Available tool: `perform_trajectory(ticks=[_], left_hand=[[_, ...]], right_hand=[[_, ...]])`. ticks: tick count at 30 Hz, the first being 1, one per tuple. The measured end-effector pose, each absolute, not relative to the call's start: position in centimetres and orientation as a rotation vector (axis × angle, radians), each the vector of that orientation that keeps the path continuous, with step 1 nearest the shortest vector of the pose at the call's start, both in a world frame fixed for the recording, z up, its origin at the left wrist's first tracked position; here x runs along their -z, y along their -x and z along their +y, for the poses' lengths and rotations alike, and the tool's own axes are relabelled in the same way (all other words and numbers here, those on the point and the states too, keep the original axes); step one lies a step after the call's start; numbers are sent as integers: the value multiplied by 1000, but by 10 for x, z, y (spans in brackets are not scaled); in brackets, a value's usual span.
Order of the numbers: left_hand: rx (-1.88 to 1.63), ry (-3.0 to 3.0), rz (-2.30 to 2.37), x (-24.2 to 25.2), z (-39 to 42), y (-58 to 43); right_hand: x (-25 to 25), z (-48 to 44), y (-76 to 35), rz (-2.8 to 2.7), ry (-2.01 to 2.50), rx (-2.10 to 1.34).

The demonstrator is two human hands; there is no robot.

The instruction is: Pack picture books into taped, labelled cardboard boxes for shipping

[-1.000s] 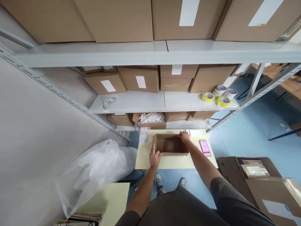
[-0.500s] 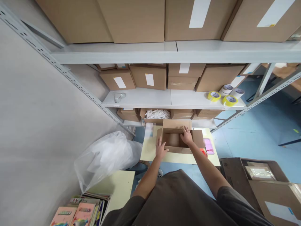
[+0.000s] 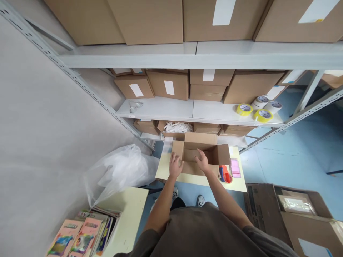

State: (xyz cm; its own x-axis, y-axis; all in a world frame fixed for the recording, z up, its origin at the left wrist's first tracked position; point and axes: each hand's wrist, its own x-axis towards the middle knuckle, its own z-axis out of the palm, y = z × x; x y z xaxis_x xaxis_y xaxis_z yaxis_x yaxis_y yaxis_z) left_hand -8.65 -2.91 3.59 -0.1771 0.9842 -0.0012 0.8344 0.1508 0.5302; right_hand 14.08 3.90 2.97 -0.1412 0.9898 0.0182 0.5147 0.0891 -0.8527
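An open cardboard box (image 3: 194, 169) stands on a pale yellow table (image 3: 163, 167), its flaps folded outward. My left hand (image 3: 175, 165) rests at the box's left flap with its fingers apart. Over the near side of the opening is my right hand (image 3: 202, 161), fingers spread and nothing in them; whether it touches the cardboard I cannot tell. To the right of the box lies a red and blue tape dispenser (image 3: 225, 174). A pink item (image 3: 235, 167), pixelated in the picture, sits beyond it near the table's right edge.
A metal shelf (image 3: 171, 109) behind the table bears cardboard boxes and rolls of yellow tape (image 3: 244, 109). White plastic bags (image 3: 125, 164) bulge at the left. Books (image 3: 88, 232) lie on a second table (image 3: 134, 210). Large cartons (image 3: 258, 203) stand at the lower right.
My right hand has moved left from the box's right inner side toward its near middle. The left hand has shifted slightly left, where the left flap now lies further outward. The tape dispenser is now uncovered.
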Motion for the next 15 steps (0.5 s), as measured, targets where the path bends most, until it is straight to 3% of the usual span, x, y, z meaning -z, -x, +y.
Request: perform_trajectory(ticks=[7, 15], left_hand=[[-919, -1254, 2270, -39, 12, 180], [-685, -1089, 2111, 9, 88, 280]], right_hand=[[-41, 77, -26, -1641, 1252, -1175], [15, 148, 111, -1630, 1480, -1222]])
